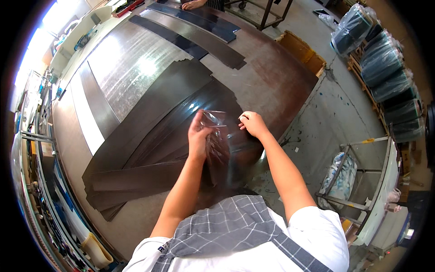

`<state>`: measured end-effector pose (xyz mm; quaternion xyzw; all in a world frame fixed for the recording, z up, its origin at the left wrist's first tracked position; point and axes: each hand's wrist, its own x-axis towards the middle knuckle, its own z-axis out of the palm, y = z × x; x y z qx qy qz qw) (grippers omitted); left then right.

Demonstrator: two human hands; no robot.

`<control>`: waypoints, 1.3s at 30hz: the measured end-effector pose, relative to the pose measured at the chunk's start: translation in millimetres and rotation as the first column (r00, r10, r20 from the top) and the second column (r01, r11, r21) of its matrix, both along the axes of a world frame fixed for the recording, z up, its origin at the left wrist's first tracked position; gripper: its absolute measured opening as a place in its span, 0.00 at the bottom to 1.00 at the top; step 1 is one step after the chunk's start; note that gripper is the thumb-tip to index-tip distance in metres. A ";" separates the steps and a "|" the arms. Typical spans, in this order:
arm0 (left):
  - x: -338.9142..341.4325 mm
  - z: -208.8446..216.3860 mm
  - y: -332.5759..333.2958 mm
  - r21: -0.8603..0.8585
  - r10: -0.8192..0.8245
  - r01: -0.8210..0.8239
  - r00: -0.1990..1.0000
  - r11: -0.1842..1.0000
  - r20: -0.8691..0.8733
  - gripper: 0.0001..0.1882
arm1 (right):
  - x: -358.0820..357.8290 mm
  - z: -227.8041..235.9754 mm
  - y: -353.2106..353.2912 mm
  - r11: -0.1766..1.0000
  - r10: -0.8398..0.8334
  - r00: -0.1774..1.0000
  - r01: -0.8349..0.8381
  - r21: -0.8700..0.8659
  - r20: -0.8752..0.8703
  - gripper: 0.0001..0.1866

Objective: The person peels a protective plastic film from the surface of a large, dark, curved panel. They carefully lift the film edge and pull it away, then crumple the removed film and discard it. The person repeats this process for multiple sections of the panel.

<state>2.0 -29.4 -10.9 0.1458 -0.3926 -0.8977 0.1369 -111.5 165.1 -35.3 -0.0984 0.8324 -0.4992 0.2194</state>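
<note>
My left hand (pixel 197 138) is closed on a crumpled piece of clear plastic film (pixel 216 140), which hangs down in front of my apron. To its right, my right hand (pixel 253 123) has its fingers curled together, with a small whitish spot at the fingertips; what they hold, if anything, is too small to make out. Below both hands lies a fanned stack of dark brown, glossy flat strips (pixel 158 109), spread over the table. A few of the strips cross the others at the lower left.
The large brown table (pixel 276 68) also carries long dark strips (pixel 195 34) at its far side and a white strip (pixel 86 115) at left. Another person's hand (pixel 194 4) rests at the far edge. Right of it stand a cardboard box (pixel 302 51), plastic-wrapped rolls (pixel 385 63) and a metal-framed cart (pixel 358 181).
</note>
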 end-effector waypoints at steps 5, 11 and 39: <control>-32.1 -12.8 -24.3 -0.996 0.210 0.070 0.974 0.054 0.080 0.06 | -9.1 21.5 -15.3 0.952 0.199 0.950 -0.130 0.278 -0.239 0.13; -15.6 -9.7 1.8 -0.980 -0.114 0.161 0.978 -0.114 0.174 0.21 | -11.1 14.0 -16.2 0.864 0.105 0.605 0.338 0.374 -0.789 0.10; -19.4 15.3 10.2 -0.792 -0.312 0.365 0.775 -0.490 0.550 0.35 | -6.1 2.7 -7.4 0.999 0.022 0.901 -0.001 0.050 -0.433 0.13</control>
